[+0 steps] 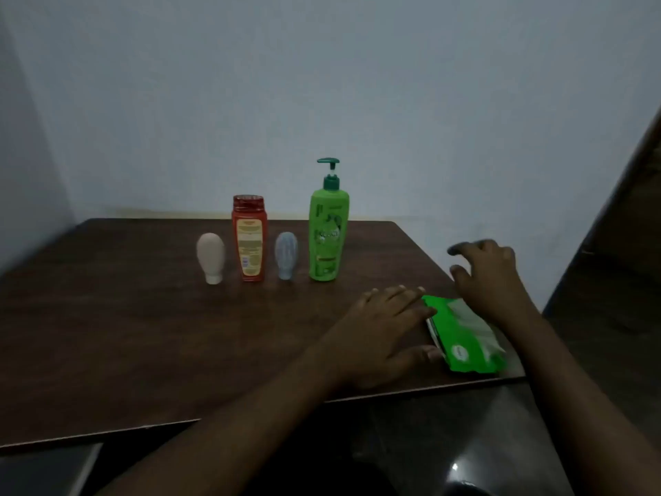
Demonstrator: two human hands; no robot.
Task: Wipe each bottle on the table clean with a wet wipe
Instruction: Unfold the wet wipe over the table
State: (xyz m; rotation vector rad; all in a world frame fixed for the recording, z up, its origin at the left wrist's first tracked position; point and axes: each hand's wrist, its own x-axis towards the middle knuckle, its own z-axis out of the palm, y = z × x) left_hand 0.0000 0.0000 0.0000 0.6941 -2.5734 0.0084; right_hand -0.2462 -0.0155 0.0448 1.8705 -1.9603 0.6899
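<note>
Several bottles stand in a row on the dark wooden table point(143, 334): a small beige tube point(210, 257) on its cap, a red bottle point(249, 238), a small blue tube point(286, 254) on its cap, and a tall green pump bottle point(328, 230). A green wet wipe pack point(465, 334) lies flat near the table's front right corner. My left hand point(386, 327) rests flat against the pack's left edge, thumb and fingers touching it. My right hand point(490, 277) hovers over the pack's far end with fingers spread and curled, holding nothing.
A pale wall stands behind the table. The table's right edge runs close to the pack, with dark floor below. A grey flat object point(43, 467) shows under the table's front left edge.
</note>
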